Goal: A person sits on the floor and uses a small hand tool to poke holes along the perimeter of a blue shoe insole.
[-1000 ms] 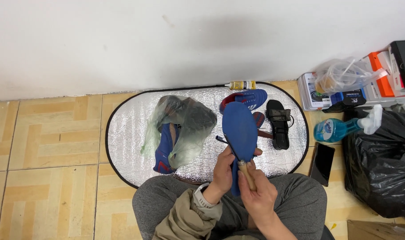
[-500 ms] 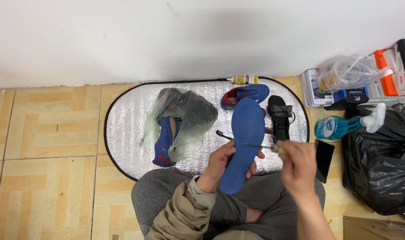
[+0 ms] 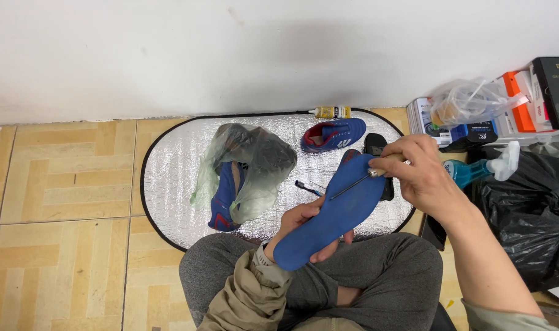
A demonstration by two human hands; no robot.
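Insole (image 3: 328, 214), blue, smooth and long, lies across our left hand (image 3: 304, 222), which grips it over our lap. Our right hand (image 3: 417, 171) pinches a thin metal awl (image 3: 353, 184), now raised higher than before.

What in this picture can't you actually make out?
- Shoe in the green plastic bag, head view: the cloudy bag veils most of it.
- Tip of the thin tool in the right hand: too small against the blue insole.
- Left hand: palm hidden behind the insole.
- Black bag: cut off by the right edge.
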